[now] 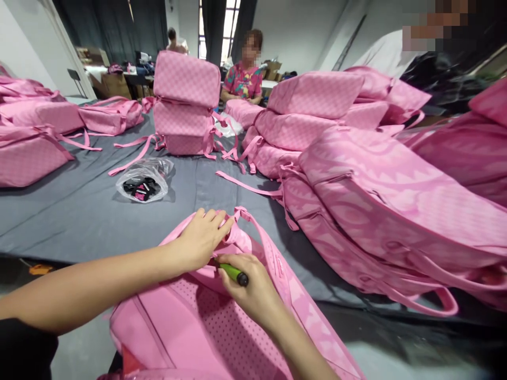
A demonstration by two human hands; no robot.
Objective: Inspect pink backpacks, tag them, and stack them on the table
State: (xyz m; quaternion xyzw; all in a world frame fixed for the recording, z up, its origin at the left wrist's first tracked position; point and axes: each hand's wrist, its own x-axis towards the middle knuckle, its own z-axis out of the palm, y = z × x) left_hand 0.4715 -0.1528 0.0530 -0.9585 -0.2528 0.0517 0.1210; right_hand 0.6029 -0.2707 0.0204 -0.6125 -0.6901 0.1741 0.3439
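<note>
A pink backpack point(158, 327) lies in front of me with its dotted mesh back panel point(241, 327) and straps facing up. My left hand point(202, 237) grips its far end, fingers bent over the fabric beside the strap buckle point(241, 212). My right hand point(249, 282) is closed around a green pen-like tool point(233, 273) with a black end. The tool's far tip points in under my left hand, against the bag, and is hidden. Beyond the backpack, a clear plastic bag point(164, 177) holds black pieces point(138, 186) with a pink mark.
Pink backpacks are piled on the right point(356, 174) and stacked upright point(186, 79) in the middle. More pink bags point(35, 153) lie at left on the grey-covered table point(91, 211). A person in a patterned shirt point(241, 82) is across the table; others are farther back and at right.
</note>
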